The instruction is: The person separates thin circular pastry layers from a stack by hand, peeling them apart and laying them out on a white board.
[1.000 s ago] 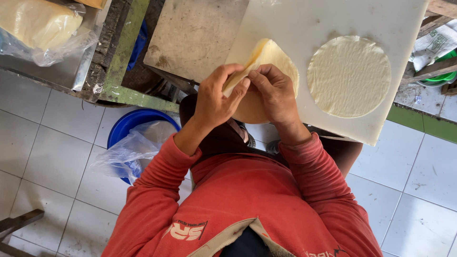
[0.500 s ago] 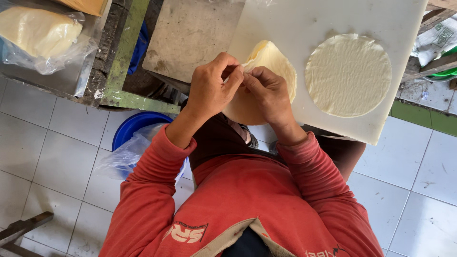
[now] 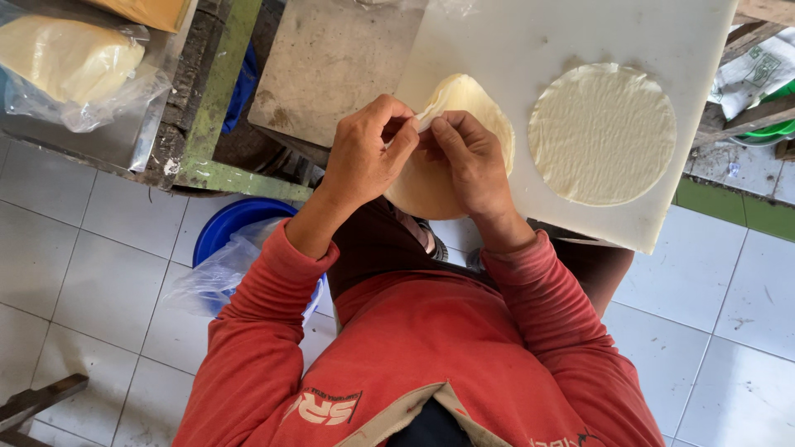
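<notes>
My left hand (image 3: 364, 161) and right hand (image 3: 468, 165) are close together at the near edge of the white board (image 3: 530, 41), fingertips of both pinched on the top sheet of a stack of thin round dough wrappers (image 3: 464, 103), lifting its edge away from the pile. I judge the peeling only partly done: 1 wrapper (image 3: 602, 134) already lies flat on the board, just right of the stack, and the stack looks to hold several more sheets. Left of the board sits a bare grey slab (image 3: 331, 58), then a green-framed bench with a bagged pale block of dough (image 3: 66, 58). Below the board is a white tiled floor (image 3: 83, 273), with a blue tub (image 3: 236, 223) and clear plastic bag (image 3: 219, 273).
</notes>
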